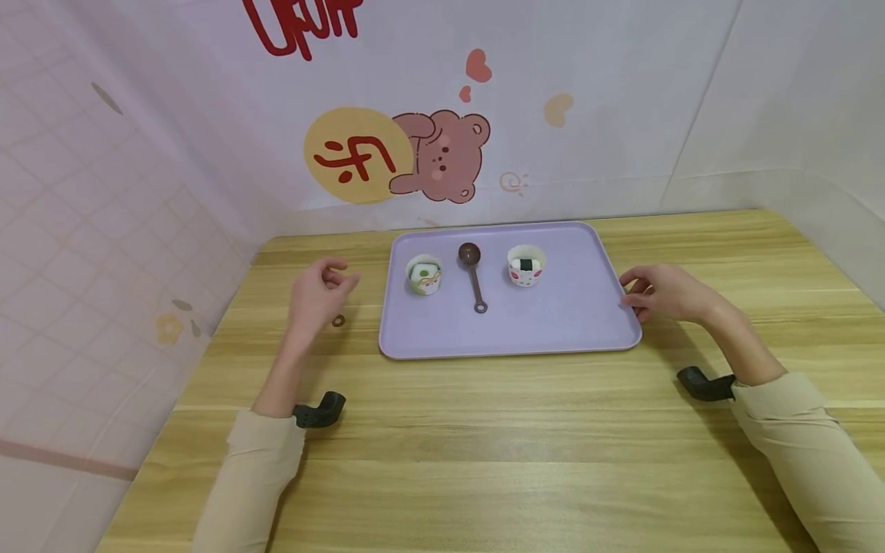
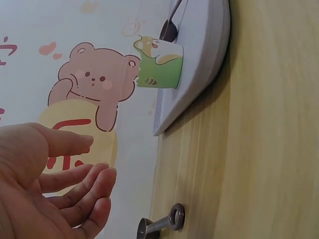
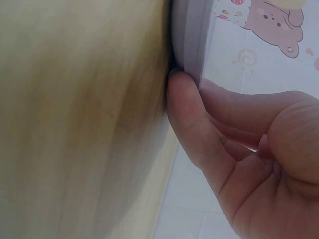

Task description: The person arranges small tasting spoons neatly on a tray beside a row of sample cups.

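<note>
A lilac tray (image 1: pixel 574 319) lies on the table with a brown measuring spoon (image 1: pixel 474 275) between two small paper cups. The left cup (image 1: pixel 425 286), green in the left wrist view, holds a white and green piece. In the right cup (image 1: pixel 527 281), which has a pink pattern, is a white piece with a dark band. My right hand (image 1: pixel 667 292) pinches the tray's right rim between thumb and fingers. Left of the tray, my left hand (image 1: pixel 318 296) hovers with loosely bent fingers, holding nothing. Near it lies another measuring spoon (image 2: pixel 172 219), mostly hidden in the head view.
The wooden table (image 1: pixel 449 445) extends in front of the tray. Behind it hangs a pale printed backdrop (image 1: pixel 594 169) with a bear, and another pale sheet (image 1: pixel 90 253) stands along the left side. Both wrists carry black mounts.
</note>
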Demonstrator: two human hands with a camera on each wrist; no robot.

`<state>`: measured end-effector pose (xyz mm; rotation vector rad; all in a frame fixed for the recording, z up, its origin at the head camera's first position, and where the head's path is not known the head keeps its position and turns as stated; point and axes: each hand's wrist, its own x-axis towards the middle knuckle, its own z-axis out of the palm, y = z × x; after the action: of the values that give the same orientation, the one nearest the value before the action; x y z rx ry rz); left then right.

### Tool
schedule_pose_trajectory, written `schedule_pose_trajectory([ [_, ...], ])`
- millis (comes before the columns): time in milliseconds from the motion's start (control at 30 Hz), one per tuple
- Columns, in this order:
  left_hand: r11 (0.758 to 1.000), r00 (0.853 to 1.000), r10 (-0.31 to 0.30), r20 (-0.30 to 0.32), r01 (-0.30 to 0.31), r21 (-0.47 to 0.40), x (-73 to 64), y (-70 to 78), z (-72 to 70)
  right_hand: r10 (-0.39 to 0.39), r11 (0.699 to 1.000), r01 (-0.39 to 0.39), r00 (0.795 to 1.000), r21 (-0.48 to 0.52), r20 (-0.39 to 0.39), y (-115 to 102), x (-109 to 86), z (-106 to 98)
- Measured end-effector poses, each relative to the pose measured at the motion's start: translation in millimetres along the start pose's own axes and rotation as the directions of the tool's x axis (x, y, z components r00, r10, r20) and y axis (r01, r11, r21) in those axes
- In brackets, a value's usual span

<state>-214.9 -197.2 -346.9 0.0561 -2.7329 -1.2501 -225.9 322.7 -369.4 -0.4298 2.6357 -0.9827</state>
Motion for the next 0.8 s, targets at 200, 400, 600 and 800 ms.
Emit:
schedule_pose_trajectory([
  [200, 1.0, 1.0, -0.007, -0.014, 0.007, 0.002, -0.5, -4.6, -5.8, -0.004, 1.0, 0.004, 1.0, 0.005, 0.0, -1.1, 0.0, -0.5],
  [400, 1.0, 1.0, -0.012, -0.029, 0.012, 0.018, 0.0, -8.7, -9.6, 0.0, 1.0, -0.001, 1.0, 0.014, 0.007, -2.1, -1.7, -1.5],
  [600, 0.999, 0.999, -0.036, -0.028, 0.037, 0.025, 0.7, -14.3, -13.3, -0.002, 1.0, 0.002, 1.0, 0.015, 0.01, -2.7, -2.3, -1.5],
  [800, 0.997, 0.997, -0.063, -0.04, 0.064, 0.033, 3.0, -22.8, -15.8, 0.001, 1.0, -0.001, 1.0, 0.019, 0.01, -1.4, -1.5, -0.5],
])
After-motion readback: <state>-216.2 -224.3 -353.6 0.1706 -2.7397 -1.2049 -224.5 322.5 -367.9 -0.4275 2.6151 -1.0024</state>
